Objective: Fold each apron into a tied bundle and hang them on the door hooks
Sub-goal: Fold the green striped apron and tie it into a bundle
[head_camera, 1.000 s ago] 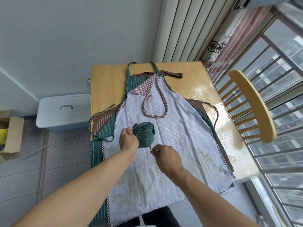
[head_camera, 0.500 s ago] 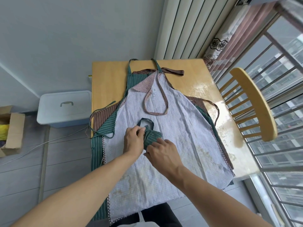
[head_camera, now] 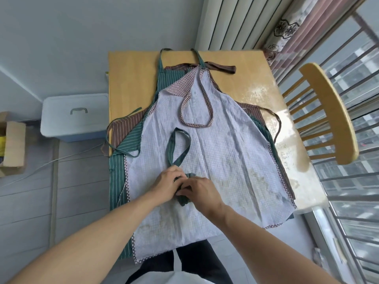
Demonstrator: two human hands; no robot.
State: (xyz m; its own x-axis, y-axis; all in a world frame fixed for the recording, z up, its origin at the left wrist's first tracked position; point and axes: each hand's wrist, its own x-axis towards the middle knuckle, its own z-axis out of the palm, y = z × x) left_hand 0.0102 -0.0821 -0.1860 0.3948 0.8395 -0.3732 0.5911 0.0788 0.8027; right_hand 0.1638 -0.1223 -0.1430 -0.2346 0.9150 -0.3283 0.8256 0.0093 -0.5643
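Note:
A small green striped apron bundle (head_camera: pixel 183 198) lies on top of a spread pale checked apron (head_camera: pixel 217 152), mostly hidden under my hands. My left hand (head_camera: pixel 168 184) and my right hand (head_camera: pixel 200 191) both grip the bundle from either side. Its green neck loop (head_camera: pixel 178 146) stretches away from my hands across the pale apron. Under the pale apron lie a green striped apron (head_camera: pixel 117 177) and a brown striped apron (head_camera: pixel 125 130), spread flat on the wooden table (head_camera: pixel 133 78).
A wooden chair (head_camera: pixel 328 111) stands to the right of the table by the window bars. A white lidded bin (head_camera: pixel 73 115) and a cardboard box (head_camera: pixel 12 144) sit on the floor to the left. A radiator (head_camera: pixel 229 21) stands behind the table.
The bundle has come toward me from the middle of the pale apron. My right hand moved from the loose tie onto the bundle, and the neck loop now trails out away from it.

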